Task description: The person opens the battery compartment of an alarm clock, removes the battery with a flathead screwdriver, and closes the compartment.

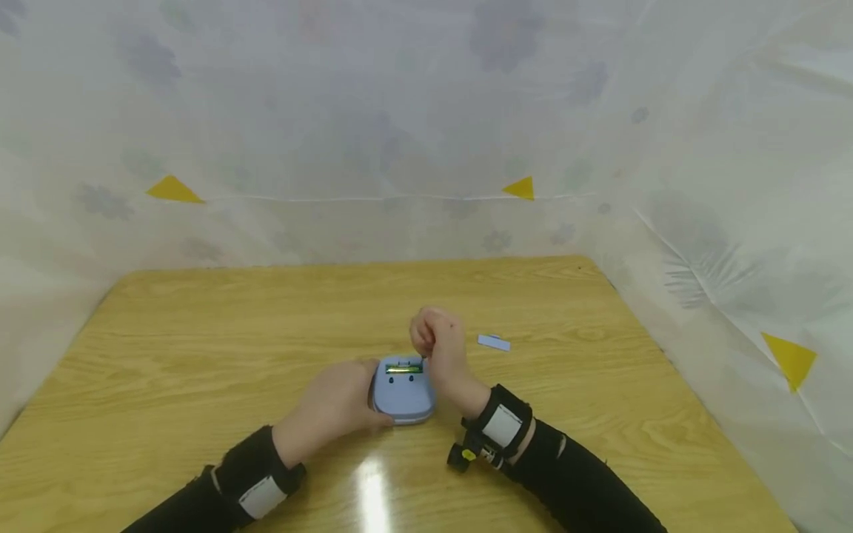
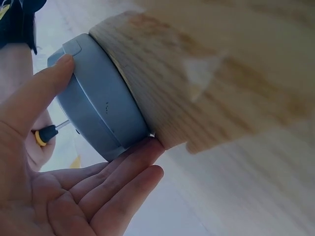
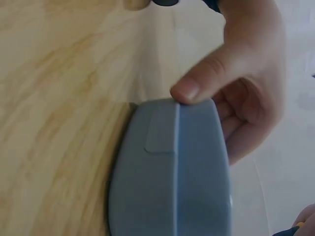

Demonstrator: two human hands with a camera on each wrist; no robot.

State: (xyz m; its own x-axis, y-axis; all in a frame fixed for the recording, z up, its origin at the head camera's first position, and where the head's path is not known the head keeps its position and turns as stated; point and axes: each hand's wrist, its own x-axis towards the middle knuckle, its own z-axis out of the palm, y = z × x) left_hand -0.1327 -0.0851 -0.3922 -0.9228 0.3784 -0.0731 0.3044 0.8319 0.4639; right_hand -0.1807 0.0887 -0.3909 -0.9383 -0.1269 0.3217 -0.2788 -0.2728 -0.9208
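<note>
A light blue rounded-square device [image 1: 403, 401] lies on the table with its battery compartment uncovered. Inside the slot sits a greenish-gold battery [image 1: 403, 369]. My left hand [image 1: 340, 396] grips the device from its left side, thumb at the near edge and fingers along the far side. In my right hand [image 1: 445, 352] is a small screwdriver [image 2: 47, 133] with a black and yellow handle. Its thin metal shaft points at the device's face, near the compartment's right end; whether the tip touches is hidden. The small light blue battery cover [image 1: 494, 343] lies to the right of that hand.
The wooden table [image 1: 266, 318] extends around the device on all sides. Pale flowered sheeting [image 1: 346, 111] hangs behind and at both sides, marked with yellow triangles [image 1: 175, 189]. Black straps with cameras [image 1: 501, 426] circle both wrists.
</note>
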